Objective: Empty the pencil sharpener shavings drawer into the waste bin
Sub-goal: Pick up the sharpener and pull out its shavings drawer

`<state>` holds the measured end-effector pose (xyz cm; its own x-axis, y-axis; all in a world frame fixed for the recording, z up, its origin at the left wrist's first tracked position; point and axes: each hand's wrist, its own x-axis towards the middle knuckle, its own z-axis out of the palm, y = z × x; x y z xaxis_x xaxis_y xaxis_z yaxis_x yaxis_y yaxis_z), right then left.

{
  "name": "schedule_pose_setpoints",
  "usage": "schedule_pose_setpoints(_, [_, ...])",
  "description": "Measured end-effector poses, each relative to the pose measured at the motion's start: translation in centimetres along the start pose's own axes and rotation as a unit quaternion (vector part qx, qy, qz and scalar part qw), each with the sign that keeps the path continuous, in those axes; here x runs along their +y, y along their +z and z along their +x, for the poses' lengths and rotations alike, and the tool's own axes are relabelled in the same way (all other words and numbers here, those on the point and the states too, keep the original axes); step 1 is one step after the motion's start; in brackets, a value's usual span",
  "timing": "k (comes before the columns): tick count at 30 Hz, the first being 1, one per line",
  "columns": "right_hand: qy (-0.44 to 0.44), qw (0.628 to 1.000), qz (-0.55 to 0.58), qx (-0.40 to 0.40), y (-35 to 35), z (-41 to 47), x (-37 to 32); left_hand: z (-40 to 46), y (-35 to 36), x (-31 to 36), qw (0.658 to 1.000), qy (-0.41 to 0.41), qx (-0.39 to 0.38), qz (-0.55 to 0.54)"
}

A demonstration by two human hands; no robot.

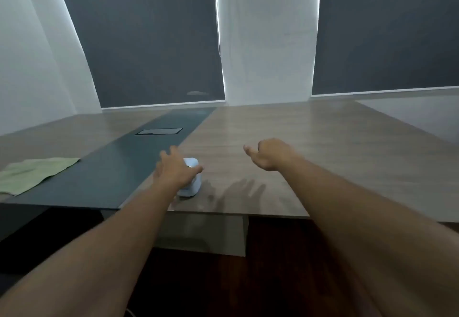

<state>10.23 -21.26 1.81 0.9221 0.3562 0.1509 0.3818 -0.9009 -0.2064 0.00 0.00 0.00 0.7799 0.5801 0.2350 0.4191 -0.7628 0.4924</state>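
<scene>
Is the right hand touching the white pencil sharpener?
Apart. The head view shows the right hand raised over bare table, well right of the sharpener.

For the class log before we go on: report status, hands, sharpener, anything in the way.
Left hand draped over white pencil sharpener, grip unclear. Right hand loosely curled above table, empty. Sharpener standing near table edge; no bin in view. Green cloth far left, clear of path.

I see the left hand (175, 169) draped over a white pencil sharpener (190, 185) near the wooden table's (310, 148) front edge, frame centre. Right hand (269, 154) hovers loosely curled, centre-right, touching nothing. Green cloth (34, 174) lies far left on the dark strip (104, 180).
</scene>
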Motion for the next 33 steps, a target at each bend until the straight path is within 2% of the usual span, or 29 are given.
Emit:
schedule_pose_setpoints(3, [0.002, 1.000, -0.013, -0.004, 1.1, -0.3, -0.3, 0.1, 1.2, -1.2, 0.997, -0.042, -0.001, -0.057])
schedule_pose_setpoints(15, [-0.043, 0.998, 0.039, -0.029, 2.2, -1.5, -2.1, 0.1, 3.2, -0.7, 0.978, -0.072, 0.037, -0.193])
schedule_pose_setpoints(23, [0.002, 0.985, 0.170, -0.037, 3.1, -3.0, -2.2, -0.8, 3.8, 2.3, 0.928, -0.097, -0.017, -0.360])
schedule_pose_setpoints(27, [0.043, 0.955, 0.285, -0.070, 3.0, -3.8, -1.9, -1.2, 3.9, 3.7, 0.897, -0.108, -0.065, -0.423])
schedule_pose_setpoints(33, [0.106, 0.874, 0.461, -0.115, 3.1, -4.7, -0.9, -2.3, 4.2, 6.1, 0.870, -0.082, -0.107, -0.473])
